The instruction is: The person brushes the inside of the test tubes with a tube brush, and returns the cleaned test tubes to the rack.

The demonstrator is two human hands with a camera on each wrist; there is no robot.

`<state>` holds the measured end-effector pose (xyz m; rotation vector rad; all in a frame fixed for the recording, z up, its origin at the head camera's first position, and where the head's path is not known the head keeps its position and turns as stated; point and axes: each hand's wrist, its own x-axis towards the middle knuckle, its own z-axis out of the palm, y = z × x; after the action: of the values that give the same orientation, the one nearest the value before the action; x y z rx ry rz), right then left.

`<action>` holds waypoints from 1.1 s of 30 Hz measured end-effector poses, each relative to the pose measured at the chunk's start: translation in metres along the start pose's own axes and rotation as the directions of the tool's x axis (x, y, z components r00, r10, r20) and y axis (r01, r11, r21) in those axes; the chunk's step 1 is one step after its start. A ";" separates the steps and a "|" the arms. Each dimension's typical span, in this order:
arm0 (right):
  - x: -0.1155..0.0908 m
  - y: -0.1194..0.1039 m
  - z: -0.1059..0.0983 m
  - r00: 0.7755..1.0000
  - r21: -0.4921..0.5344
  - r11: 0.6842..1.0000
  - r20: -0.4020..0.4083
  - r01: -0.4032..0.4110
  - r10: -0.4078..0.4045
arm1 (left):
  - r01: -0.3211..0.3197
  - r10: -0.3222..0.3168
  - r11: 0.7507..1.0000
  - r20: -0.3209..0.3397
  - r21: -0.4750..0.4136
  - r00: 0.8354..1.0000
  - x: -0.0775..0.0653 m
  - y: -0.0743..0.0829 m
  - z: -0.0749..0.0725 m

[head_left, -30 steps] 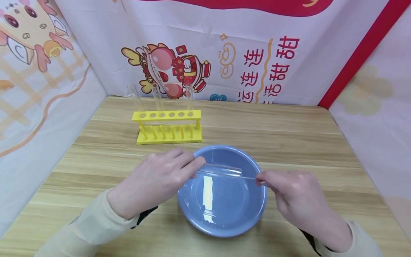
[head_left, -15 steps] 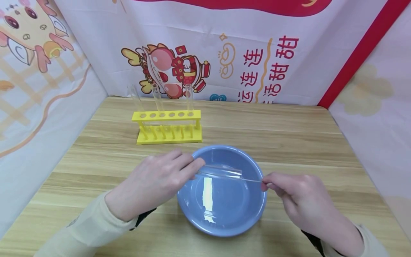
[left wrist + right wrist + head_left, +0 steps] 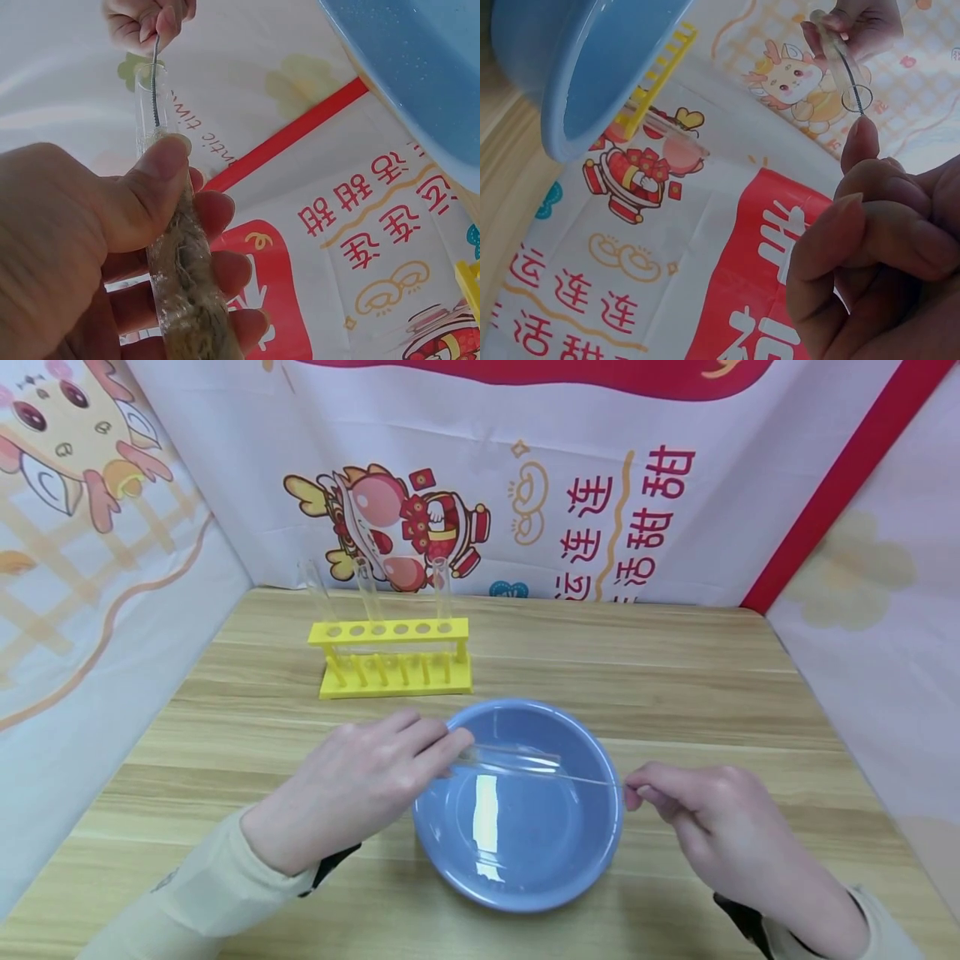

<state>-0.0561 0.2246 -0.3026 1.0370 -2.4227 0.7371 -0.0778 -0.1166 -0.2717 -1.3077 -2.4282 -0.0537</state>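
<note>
A person's two bare hands meet over a blue basin [image 3: 536,856] on a wood-grain worktop [image 3: 675,685], seen from above. The left hand [image 3: 356,785] curls round a clear glass test tube [image 3: 517,760], thumb on one side and fingers wrapped round the other; the tube lies nearly level above the basin, its mouth toward the right. Inside the glass is a brush [image 3: 187,281], its pale bristles packed behind the gripping thumb and fingers. The right hand [image 3: 731,827] pinches the end of the brush's thin twisted wire [image 3: 156,56] between thumb and fingertip – the wire runs out through the tube's mouth, past the basin's right rim.

The basin sits midway between the worktop's left and right edges. Behind it, toward the worktop's back left corner, stands a yellow rack [image 3: 397,687] with three upright tubes [image 3: 442,593] in its first, third and sixth holes from the left. Along the back edge hangs a white cloth [image 3: 517,410] – printed with a red cartoon figure and red Chinese characters
</note>
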 end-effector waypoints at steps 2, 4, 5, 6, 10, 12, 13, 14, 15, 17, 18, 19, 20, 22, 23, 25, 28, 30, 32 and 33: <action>-0.001 0.002 -0.001 1.000 0.009 1.000 0.002 -0.004 0.004 | 0.004 -0.004 1.000 0.004 -0.001 1.000 0.000 -0.001 0.000; -0.003 0.003 -0.002 1.000 0.019 1.000 0.009 -0.014 0.014 | 0.005 -0.005 1.000 0.005 0.001 1.000 0.000 -0.001 0.001; -0.004 0.004 -0.002 1.000 0.024 1.000 0.012 -0.019 0.019 | 0.003 -0.003 1.000 0.004 0.005 1.000 -0.001 -0.001 0.001; -0.005 0.004 -0.003 1.000 0.031 0.999 0.017 -0.026 0.026 | 0.002 -0.002 1.000 0.001 0.009 1.000 -0.001 -0.001 0.001; -0.009 0.008 -0.005 0.999 0.035 0.999 0.024 -0.040 0.039 | -0.003 0.004 1.000 -0.015 0.027 1.000 -0.001 -0.002 0.002; -0.010 0.010 -0.006 0.999 0.039 0.998 0.028 -0.046 0.045 | -0.002 0.002 1.000 -0.019 0.029 1.000 -0.002 -0.003 0.003; -0.011 0.011 -0.007 0.999 0.036 0.998 0.027 -0.047 0.046 | 0.000 0.001 1.000 -0.019 0.029 1.000 -0.002 -0.003 0.003; -0.012 0.012 -0.007 0.999 0.036 0.998 0.028 -0.048 0.047 | 0.002 -0.001 1.000 -0.018 0.029 1.000 -0.002 -0.004 0.003; -0.013 0.013 -0.008 0.998 0.038 0.998 0.029 -0.049 0.048 | 0.003 -0.002 1.000 -0.018 0.027 1.000 -0.002 -0.004 0.003; -0.014 0.015 -0.009 0.998 0.042 0.998 0.030 -0.051 0.050 | 0.007 -0.007 1.000 -0.020 0.022 1.000 -0.002 -0.004 0.004; -0.015 0.015 -0.010 0.998 0.043 0.998 0.029 -0.053 0.052 | 0.009 -0.008 1.000 -0.020 0.018 1.000 -0.003 -0.004 0.004; -0.016 0.016 -0.010 0.998 0.043 0.998 0.029 -0.055 0.054 | 0.010 -0.010 1.000 -0.022 0.015 1.000 -0.003 -0.005 0.004; -0.017 0.017 -0.011 0.998 0.046 0.997 0.029 -0.057 0.056 | 0.011 -0.011 1.000 -0.025 0.014 1.000 -0.004 -0.005 0.004; -0.019 0.018 -0.012 0.997 0.049 0.996 0.031 -0.069 0.068 | 0.010 -0.010 1.000 -0.032 0.015 0.999 -0.005 -0.006 0.005; -0.020 0.018 -0.013 0.997 0.049 0.996 0.031 -0.072 0.071 | 0.010 -0.010 1.000 -0.033 0.016 0.999 -0.005 -0.006 0.005; -0.022 0.019 -0.014 0.996 0.046 0.995 0.034 -0.086 0.084 | 0.011 -0.011 1.000 -0.035 0.020 0.999 -0.006 -0.006 0.005; -0.024 0.020 -0.016 0.994 0.046 0.994 0.034 -0.102 0.100 | 0.015 -0.014 1.000 -0.031 0.022 0.999 -0.007 -0.007 0.005; -0.025 0.020 -0.018 0.993 0.040 0.992 0.036 -0.117 0.115 | 0.020 -0.019 1.000 -0.026 0.020 0.999 -0.007 -0.007 0.005; -0.026 0.020 -0.020 0.991 0.036 0.991 0.038 -0.127 0.126 | 0.021 -0.020 1.000 -0.025 0.018 0.999 -0.008 -0.008 0.005; -0.026 0.019 -0.021 0.990 0.031 0.991 0.040 -0.133 0.132 | 0.021 -0.021 1.000 -0.025 0.016 0.999 -0.008 -0.008 0.005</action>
<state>-0.0507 0.2626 -0.3068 0.9168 -2.5395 0.8115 -0.0818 -0.1267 -0.2780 -1.2671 -2.4165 -0.0556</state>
